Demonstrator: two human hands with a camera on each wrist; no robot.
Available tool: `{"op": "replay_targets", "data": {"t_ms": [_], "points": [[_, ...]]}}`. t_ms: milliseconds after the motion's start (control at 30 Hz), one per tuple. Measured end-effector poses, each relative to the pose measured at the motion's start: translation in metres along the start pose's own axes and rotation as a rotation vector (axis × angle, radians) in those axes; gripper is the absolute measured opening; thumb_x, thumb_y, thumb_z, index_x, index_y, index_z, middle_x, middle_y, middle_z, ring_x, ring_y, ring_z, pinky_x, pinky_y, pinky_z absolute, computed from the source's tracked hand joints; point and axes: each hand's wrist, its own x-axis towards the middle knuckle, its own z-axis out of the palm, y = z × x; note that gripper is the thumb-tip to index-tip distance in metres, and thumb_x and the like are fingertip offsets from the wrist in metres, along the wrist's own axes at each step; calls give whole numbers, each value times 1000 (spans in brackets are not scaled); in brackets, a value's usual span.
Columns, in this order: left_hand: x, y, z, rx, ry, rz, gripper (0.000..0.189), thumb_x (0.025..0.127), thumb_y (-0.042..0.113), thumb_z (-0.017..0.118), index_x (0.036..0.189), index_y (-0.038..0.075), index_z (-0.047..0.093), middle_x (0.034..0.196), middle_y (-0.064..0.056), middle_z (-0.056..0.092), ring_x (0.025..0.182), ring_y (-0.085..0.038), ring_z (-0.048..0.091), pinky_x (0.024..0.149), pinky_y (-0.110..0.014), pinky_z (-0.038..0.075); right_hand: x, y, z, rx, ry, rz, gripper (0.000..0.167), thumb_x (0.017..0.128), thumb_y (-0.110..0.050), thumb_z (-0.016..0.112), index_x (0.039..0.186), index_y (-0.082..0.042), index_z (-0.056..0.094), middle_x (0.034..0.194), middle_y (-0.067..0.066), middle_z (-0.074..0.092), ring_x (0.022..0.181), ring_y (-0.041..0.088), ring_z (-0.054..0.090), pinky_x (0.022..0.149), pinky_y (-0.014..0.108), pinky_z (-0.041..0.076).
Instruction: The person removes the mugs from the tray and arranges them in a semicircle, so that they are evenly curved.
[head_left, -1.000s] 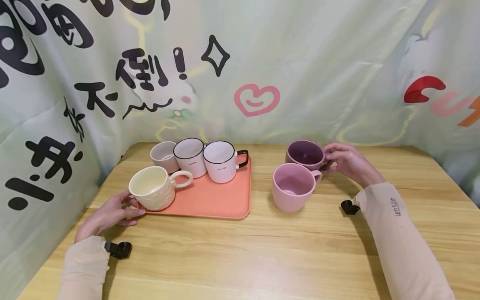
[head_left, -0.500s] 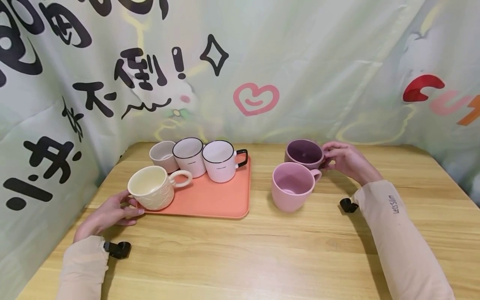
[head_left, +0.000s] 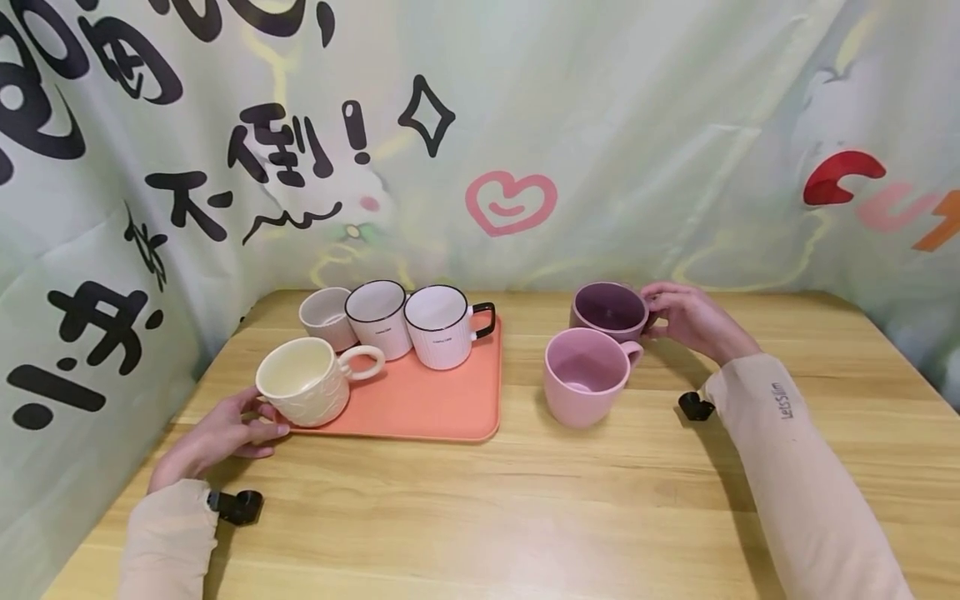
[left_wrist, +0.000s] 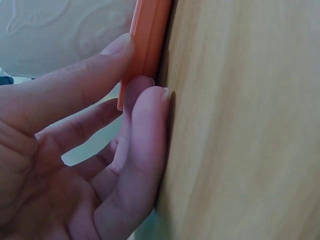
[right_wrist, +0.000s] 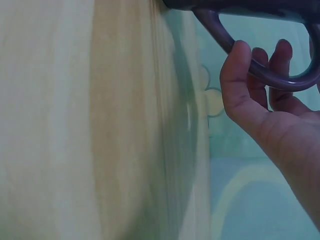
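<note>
At the near left corner of the orange tray (head_left: 427,408), my left hand (head_left: 225,433) pinches the rim; in the left wrist view the thumb is on top with fingers below the tray edge (left_wrist: 150,40). Beside that hand, a cream mug (head_left: 303,387) with a ring handle stands on the tray. My right hand (head_left: 693,321) grips the handle of a dark purple mug (head_left: 609,310) at the back right. The right wrist view shows fingers curled round the mug handle (right_wrist: 280,80). Standing just in front of the purple mug, a pink mug (head_left: 583,383) partly hides it.
Two white mugs with black rims, one in the middle (head_left: 381,321) and one at right (head_left: 442,329), stand at the tray's back beside a ribbed greyish-pink cup (head_left: 326,317). A printed cloth (head_left: 600,125) hangs behind the wooden table (head_left: 480,517).
Both hands keep their hold, and the mugs and tray stay in place. Only the head view shifts slightly.
</note>
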Motion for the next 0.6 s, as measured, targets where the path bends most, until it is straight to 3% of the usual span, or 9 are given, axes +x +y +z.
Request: {"op": "replay_targets", "data": {"t_ms": [600], "points": [[-1, 3, -1, -9, -8, 8, 54, 93, 2, 71, 132, -14, 37, 104, -15, 52, 81, -15, 62, 70, -33, 62, -2, -7, 8, -224, 83, -2, 24, 106, 0, 45, 100, -11, 66, 91, 7, 59, 73, 19, 62, 65, 27, 53]]}}
